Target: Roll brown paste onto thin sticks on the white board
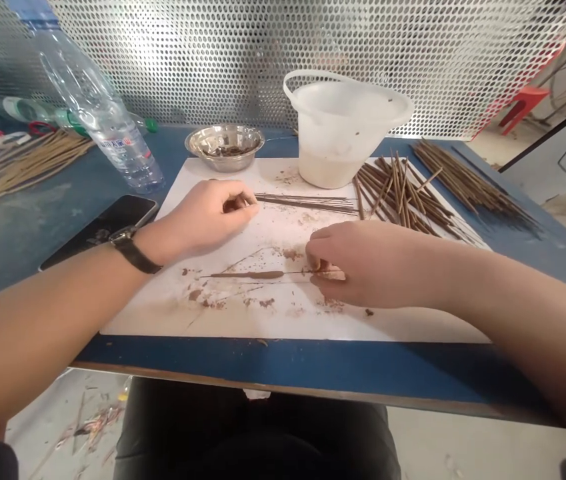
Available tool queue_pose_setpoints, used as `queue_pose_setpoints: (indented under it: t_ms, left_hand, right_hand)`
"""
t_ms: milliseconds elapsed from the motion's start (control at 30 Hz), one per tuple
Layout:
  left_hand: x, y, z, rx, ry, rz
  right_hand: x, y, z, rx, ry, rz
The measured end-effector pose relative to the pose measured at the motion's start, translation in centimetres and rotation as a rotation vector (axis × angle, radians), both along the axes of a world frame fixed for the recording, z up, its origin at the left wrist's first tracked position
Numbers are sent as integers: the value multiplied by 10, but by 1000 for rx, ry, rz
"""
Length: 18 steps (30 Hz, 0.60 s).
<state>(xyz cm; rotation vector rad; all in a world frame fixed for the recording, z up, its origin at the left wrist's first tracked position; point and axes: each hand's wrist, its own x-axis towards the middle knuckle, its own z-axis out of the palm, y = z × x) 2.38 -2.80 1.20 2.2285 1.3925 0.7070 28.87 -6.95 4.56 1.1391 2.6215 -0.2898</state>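
A thin stick partly coated with brown paste [265,275] lies across the white board [163,320] near its front. My right hand [363,263] is low over the board, its thumb and fingers pinched round the bare right end of this stick. Farther back, my left hand [213,213] has thumb and fingertips closed together. They are at the left ends of a bundle of thin dark bare sticks [307,202]; what they pinch, if anything, is hidden. Brown crumbs and smears lie around the coated stick.
Behind the hands are a metal bowl [225,160] of brown bits and a translucent white bucket [330,140]. Thick brown sticks [407,197] lie in a pile on the right, with another bundle [473,177] beyond. A phone [97,230] and water bottle [103,120] are left.
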Motion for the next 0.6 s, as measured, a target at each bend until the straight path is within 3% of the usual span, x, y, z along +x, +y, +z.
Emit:
queue_pose_setpoints:
  t_ms: [167, 367, 500, 600]
  left_hand:
    - [-4, 8, -5, -63, -58, -37]
    - [-5, 13, -11, -103, -112, -20]
    - [-4, 16, -12, -125, -133, -13]
    - [-3, 16, -10, -120, -104, -6]
  right_hand:
    - [-6, -4, -4, 51, -29, 63]
    - [16, 20, -12, 147, 46, 263]
    - [27, 27, -6, 127, 43, 205]
    - [16, 12, -3, 158, 153, 162]
